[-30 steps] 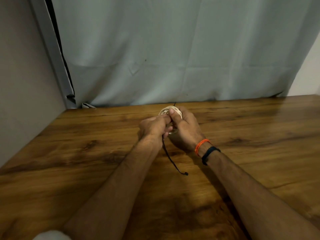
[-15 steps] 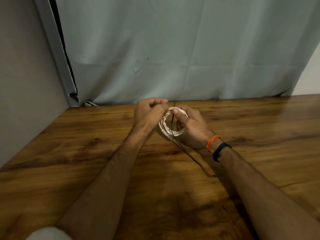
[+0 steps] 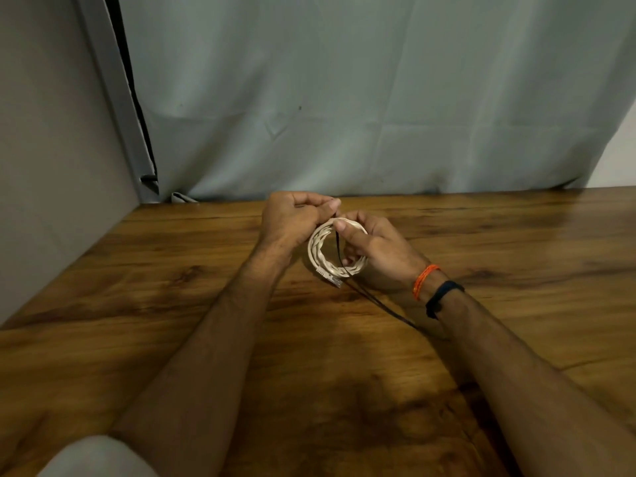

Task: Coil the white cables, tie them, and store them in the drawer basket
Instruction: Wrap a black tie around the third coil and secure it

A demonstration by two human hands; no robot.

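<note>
**Coil held above table, black tie threaded through its centre**

The white cable coil [image 3: 335, 251] was observed held just above the wooden table [image 3: 172, 304], near its far edge and in front of the grey curtain [image 3: 344, 98]. It was gripped by the right hand [image 3: 375, 251], the thumb laid over the upper rim and the fingers curled behind the right side of the ring. The left hand [image 3: 292, 218] was closed in a pinch on the upper end of a thin black tie [image 3: 338, 246]. The tie ran down through the open centre of the coil, passed the lower rim and trailed onto the table toward the right forearm. A connector plug [image 3: 328, 277] protruded at the lower left of the coil.

Handling was judged as follows. The coil appeared light and springy; the loops were expected to loosen if the rim grip were relaxed before a knot was drawn. The tie appeared limp and thin, so it was judged easy to lose from a pinch. The best hold was judged to be across the bundled loops at 1 side, clear of the plug, with both tie ends kept taut. No drawer basket was in view. Tying was judged unfinished.
</note>
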